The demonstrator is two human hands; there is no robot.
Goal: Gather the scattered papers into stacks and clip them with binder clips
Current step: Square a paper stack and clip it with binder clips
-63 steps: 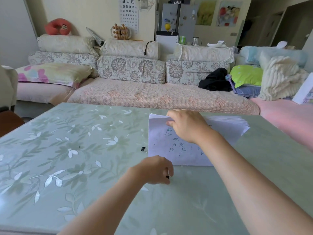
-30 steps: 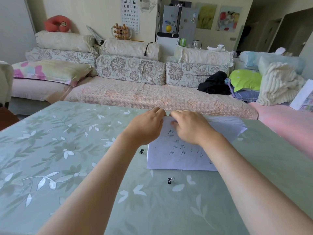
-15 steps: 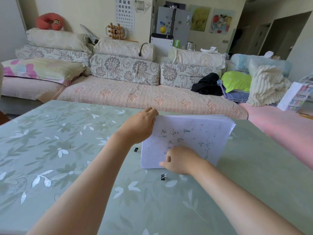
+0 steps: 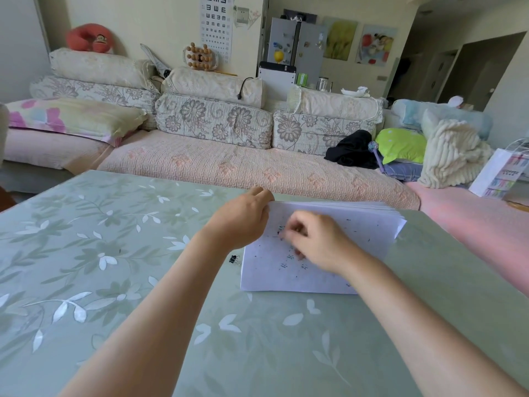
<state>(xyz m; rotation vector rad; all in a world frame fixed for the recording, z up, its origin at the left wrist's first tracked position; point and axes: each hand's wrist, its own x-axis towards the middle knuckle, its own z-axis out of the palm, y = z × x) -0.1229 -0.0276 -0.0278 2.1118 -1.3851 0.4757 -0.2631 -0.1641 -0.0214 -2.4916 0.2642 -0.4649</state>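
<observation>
Head view: the left hand (image 4: 243, 219) pinches the far corner of the paper stack (image 4: 357, 239) on the table (image 4: 114, 282), probably to keep the sheets even. The right hand (image 4: 317, 242) hovers curled beside that grip; whether it holds something, I cannot tell. A binder clip (image 4: 234, 259) waits just below the grip

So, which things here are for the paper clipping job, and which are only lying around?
For the job:
paper stack; binder clip beside it; left hand gripping the stack's far corner; right hand over the top sheet.

Lying about:
sofa; black cloth; green pillow; cream blanket; eye chart.
</observation>
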